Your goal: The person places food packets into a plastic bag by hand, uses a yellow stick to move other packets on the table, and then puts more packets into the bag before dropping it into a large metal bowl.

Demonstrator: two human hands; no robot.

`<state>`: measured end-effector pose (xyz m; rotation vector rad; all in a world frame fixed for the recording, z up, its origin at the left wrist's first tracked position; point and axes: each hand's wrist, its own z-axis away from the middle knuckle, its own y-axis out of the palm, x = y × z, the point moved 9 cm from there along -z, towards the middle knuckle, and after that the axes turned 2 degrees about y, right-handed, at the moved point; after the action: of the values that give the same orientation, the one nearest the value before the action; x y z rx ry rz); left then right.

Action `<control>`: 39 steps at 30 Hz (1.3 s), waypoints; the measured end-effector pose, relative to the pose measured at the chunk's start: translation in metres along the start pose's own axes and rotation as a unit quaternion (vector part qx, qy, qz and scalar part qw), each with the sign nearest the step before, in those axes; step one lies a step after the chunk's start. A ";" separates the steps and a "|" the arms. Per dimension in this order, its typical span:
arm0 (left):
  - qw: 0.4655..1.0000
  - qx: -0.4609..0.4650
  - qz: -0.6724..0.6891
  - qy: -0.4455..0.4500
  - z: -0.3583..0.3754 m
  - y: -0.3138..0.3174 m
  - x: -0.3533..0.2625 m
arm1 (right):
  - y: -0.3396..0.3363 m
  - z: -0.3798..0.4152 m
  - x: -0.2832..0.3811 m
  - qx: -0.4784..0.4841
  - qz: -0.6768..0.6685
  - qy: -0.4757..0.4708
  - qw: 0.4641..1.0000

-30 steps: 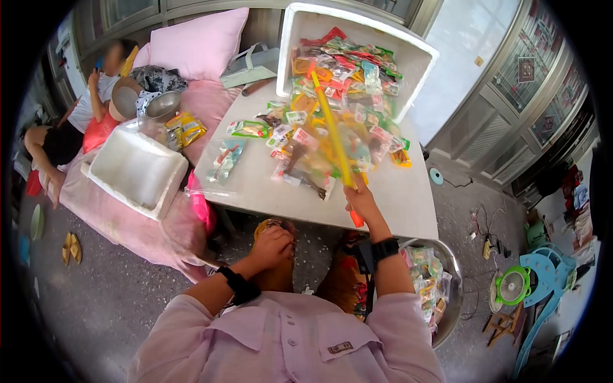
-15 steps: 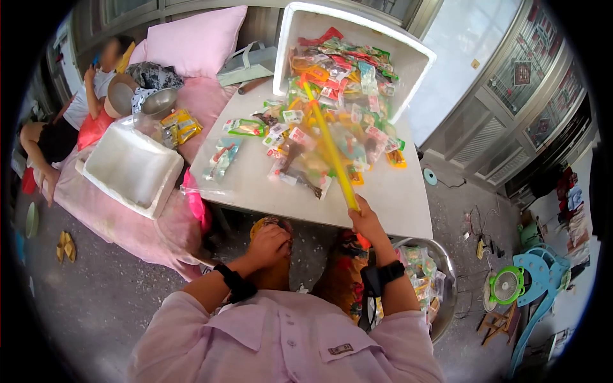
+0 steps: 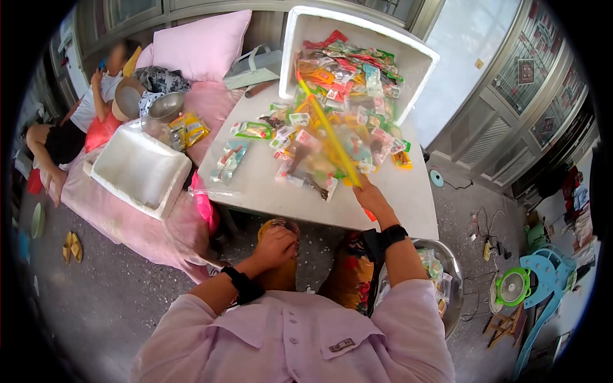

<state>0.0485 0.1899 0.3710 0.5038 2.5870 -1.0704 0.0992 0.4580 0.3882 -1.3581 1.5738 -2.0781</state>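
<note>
Crowding stick point(image 3: 325, 131): snack packets point(image 3: 345, 96), foam box point(image 3: 421, 60).

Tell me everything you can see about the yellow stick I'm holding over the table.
The yellow stick is long, thin and straight, plastic by its look, with an orange-red end poking out below the right hand that grips it. It slants up and away from the table's near edge, its far tip reaching the tipped white foam box, lying across the heap of snack packets.

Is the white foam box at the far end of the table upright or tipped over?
Tipped on its side: the white foam box opens toward the table, and snack packets spill from it.
</note>
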 end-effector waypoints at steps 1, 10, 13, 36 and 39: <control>1.000 -0.002 -0.002 -0.001 0.000 0.000 -0.001 | -0.003 0.011 -0.004 0.005 0.013 0.002 1.000; 1.000 -0.006 -0.011 -0.017 0.006 -0.004 0.006 | -0.031 0.153 -0.032 -0.025 0.035 0.004 0.999; 1.000 -0.009 -0.007 -0.015 0.003 -0.003 0.007 | -0.026 0.177 -0.043 -0.021 -0.064 0.025 0.997; 1.000 -0.010 0.008 0.007 -0.004 0.001 0.003 | -0.022 0.200 -0.036 -0.011 -0.280 0.101 0.955; 1.000 0.007 0.004 -0.005 -0.004 0.006 0.004 | -0.042 0.148 -0.044 -0.063 -0.312 0.094 0.943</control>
<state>0.0468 0.1972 0.3681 0.5118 2.5690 -1.0854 0.2503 0.4061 0.4010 -1.9575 1.4969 -2.5563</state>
